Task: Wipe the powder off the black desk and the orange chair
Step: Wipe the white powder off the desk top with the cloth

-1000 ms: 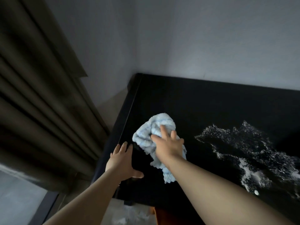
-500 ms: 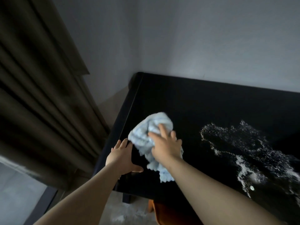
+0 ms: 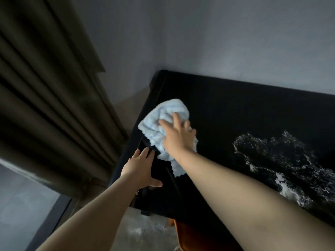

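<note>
Two hands on the black worktop (image 3: 235,109), both arms cut off by the lower frame edge. Right hand (image 3: 178,135) pressed flat on the pale blue cloth (image 3: 159,122), fingers spread, grip wide and not curled round it; cloth partly hidden beneath the palm. Left hand (image 3: 139,169) flat near the worktop's left edge, grip likewise wide, holding nothing. White powder (image 3: 282,163) spread well to the right, running out of frame. Orange chair (image 3: 192,236) barely visible under the near edge, mostly hidden by the right arm. Curtain (image 3: 45,87) blurred at left. Compared with half a second ago, cloth and right hand shifted farther toward the back-left corner; left hand unmoved.
</note>
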{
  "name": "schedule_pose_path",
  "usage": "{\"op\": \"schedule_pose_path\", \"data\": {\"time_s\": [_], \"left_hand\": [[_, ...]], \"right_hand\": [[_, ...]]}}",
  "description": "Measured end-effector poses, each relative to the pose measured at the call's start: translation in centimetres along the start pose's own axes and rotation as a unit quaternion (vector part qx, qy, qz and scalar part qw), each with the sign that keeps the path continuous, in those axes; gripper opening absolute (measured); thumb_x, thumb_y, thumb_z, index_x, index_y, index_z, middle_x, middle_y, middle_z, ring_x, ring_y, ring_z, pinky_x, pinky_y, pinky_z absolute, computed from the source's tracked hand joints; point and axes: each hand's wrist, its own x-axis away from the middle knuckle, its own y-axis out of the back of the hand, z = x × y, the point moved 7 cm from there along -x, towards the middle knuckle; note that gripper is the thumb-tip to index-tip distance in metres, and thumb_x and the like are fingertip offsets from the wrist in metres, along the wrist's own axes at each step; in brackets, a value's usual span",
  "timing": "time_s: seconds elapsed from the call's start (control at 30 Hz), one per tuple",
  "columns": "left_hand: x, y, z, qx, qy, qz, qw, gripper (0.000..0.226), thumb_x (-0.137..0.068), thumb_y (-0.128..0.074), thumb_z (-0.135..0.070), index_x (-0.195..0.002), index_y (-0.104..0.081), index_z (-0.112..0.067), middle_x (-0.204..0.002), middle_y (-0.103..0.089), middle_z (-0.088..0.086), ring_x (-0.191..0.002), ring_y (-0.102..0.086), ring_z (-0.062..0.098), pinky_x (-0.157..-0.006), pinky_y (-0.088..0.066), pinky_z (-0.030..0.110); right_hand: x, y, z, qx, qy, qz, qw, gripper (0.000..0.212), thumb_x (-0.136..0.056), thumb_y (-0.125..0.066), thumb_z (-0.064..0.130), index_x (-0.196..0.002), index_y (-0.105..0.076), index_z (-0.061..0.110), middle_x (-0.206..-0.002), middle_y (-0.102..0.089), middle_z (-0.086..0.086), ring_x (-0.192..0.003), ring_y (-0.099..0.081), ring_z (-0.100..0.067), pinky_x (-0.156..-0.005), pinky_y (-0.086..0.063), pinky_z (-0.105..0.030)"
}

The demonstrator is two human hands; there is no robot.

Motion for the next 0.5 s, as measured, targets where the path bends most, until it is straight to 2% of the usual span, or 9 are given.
{"op": "schedule_pose_path", "data": {"time_s": [0.07,0.1,0.23,0.3,0.5], "left_hand": [[-0.1,-0.1,0.2,-0.004,0.0,-0.002,1.0,0.12,-0.066,-0.069,-0.066,-0.151,0.001,-0.02,-0.159,0.006,-0.005,-0.146,0.006,0.022,-0.118,-0.019,0.04],[-0.2,-0.1,0.2,-0.006,-0.001,-0.005,1.0,0.12,-0.066,-0.069,-0.066,-0.151,0.002,-0.02,-0.159,0.006,-0.005,-0.146,0.006,0.022,-0.118,-0.019,0.04],[0.0,0.1,0.1,-0.008,-0.004,-0.003,1.0,0.12,-0.065,-0.069,-0.067,-0.151,0.002,-0.022,-0.159,0.006,-0.004,-0.146,0.005,0.023,-0.117,-0.02,0.041],[0.2,0.3,-0.1,-0.005,-0.005,0.001,1.0,0.12,-0.066,-0.07,-0.066,-0.151,0.002,-0.022,-0.159,0.006,-0.003,-0.146,0.005,0.023,-0.117,-0.021,0.041],[0.5,0.6,-0.4,0.001,-0.004,0.014,1.0,0.119,-0.068,-0.071,-0.062,-0.151,0.002,-0.019,-0.159,0.007,0.0,-0.146,0.006,0.026,-0.118,-0.018,0.043]], "right_hand": [[-1.3,-2.1,0.7,0.049,0.014,0.085,0.995,0.067,-0.086,-0.051,0.016,-0.139,-0.024,0.047,-0.154,0.01,0.002,-0.13,-0.013,-0.033,-0.098,-0.031,-0.05],[-1.7,-2.7,0.4,0.059,0.016,0.103,0.993,0.068,-0.085,-0.048,0.013,-0.14,-0.024,0.047,-0.155,0.014,0.002,-0.132,-0.01,-0.034,-0.099,-0.03,-0.052],[-1.7,-2.4,-2.0,0.055,0.005,0.088,0.995,0.064,-0.084,-0.047,0.013,-0.137,-0.029,0.044,-0.155,0.01,0.0,-0.129,-0.014,-0.033,-0.095,-0.029,-0.046],[-1.2,-1.9,-4.1,0.047,-0.026,0.082,0.995,0.059,-0.085,-0.05,0.016,-0.134,-0.031,0.043,-0.153,0.007,0.0,-0.125,-0.019,-0.032,-0.089,-0.027,-0.042],[3.3,-0.1,-12.8,0.038,-0.143,0.061,0.987,0.044,-0.093,-0.045,0.025,-0.13,-0.034,0.045,-0.154,0.002,0.004,-0.123,-0.023,-0.028,-0.09,-0.033,-0.043]]}}
